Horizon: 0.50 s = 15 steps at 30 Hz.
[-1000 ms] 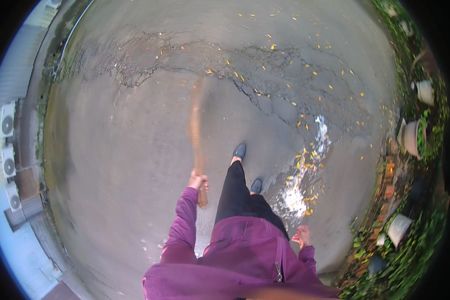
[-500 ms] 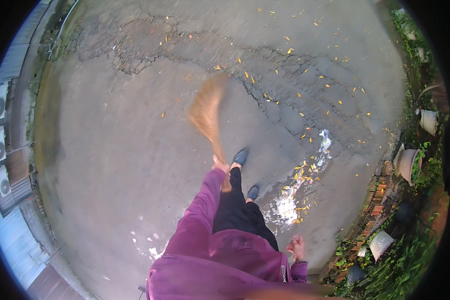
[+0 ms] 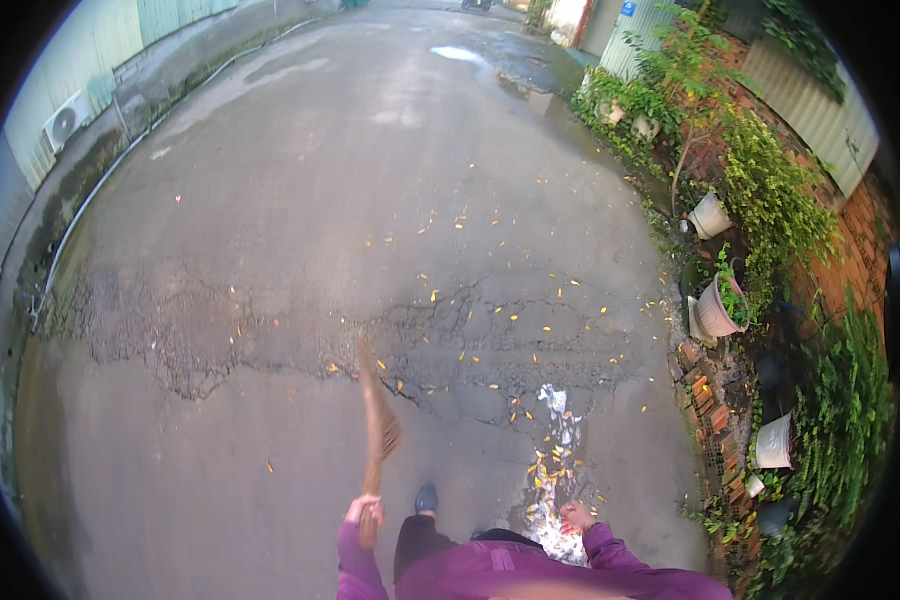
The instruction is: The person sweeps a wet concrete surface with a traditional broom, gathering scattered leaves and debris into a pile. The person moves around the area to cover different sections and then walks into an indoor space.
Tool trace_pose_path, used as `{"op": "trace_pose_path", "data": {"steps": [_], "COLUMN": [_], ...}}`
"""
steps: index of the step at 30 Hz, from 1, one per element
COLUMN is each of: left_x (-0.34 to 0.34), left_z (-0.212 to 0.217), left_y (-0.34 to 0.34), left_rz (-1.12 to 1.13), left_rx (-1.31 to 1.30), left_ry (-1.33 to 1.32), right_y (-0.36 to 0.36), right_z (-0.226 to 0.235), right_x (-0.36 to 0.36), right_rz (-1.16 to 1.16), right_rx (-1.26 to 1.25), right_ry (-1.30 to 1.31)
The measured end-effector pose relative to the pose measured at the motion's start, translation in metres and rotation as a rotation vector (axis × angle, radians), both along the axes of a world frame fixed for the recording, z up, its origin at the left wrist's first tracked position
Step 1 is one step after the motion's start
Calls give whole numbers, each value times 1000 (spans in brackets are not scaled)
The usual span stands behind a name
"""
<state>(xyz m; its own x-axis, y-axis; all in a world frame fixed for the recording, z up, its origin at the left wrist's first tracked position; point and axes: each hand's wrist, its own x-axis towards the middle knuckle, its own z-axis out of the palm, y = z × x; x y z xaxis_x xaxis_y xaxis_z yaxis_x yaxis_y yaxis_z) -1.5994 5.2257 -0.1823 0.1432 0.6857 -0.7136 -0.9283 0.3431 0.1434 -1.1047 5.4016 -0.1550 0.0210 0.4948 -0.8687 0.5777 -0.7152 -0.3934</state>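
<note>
A straw-coloured hand broom (image 3: 378, 425) is held in my left hand (image 3: 364, 509), the fingers wrapped round its handle. Its bristles point ahead over the cracked pavement, blurred at the tip, and I cannot tell whether they touch the ground. My right hand (image 3: 576, 517) hangs near my right side with its fingers curled in, and nothing shows in it. Beside that hand runs a strip of white scraps (image 3: 558, 420) mixed with yellow leaves; its exact makeup is unclear. More small yellow leaves (image 3: 434, 296) lie scattered ahead.
Bricks (image 3: 710, 405) edge the planted strip on the right, with white pots (image 3: 773, 442) and bushes (image 3: 770, 175). A wall with an air-conditioner unit (image 3: 66, 122) and a pale pipe (image 3: 90, 205) line the left. Far ahead lies a puddle (image 3: 457, 54). My dark shoe (image 3: 426, 498) stands below.
My view has tilted up, showing more of the lane ahead. The broom has turned from its broad face to nearly edge-on, still in my left hand. My right hand stays beside me.
</note>
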Motion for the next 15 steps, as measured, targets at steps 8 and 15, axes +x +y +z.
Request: {"op": "trace_pose_path", "data": {"steps": [8,15], "left_x": [-38,-115], "left_z": [-28,-82], "left_y": [-145,-184], "left_rz": [408,529], "left_rx": [-489,-258], "left_ry": [291,510], "right_y": [24,7], "right_z": [12,10], "right_x": [-28,44], "right_rz": [81,-142], "right_rx": [97,-184], "right_ry": [89,36]}}
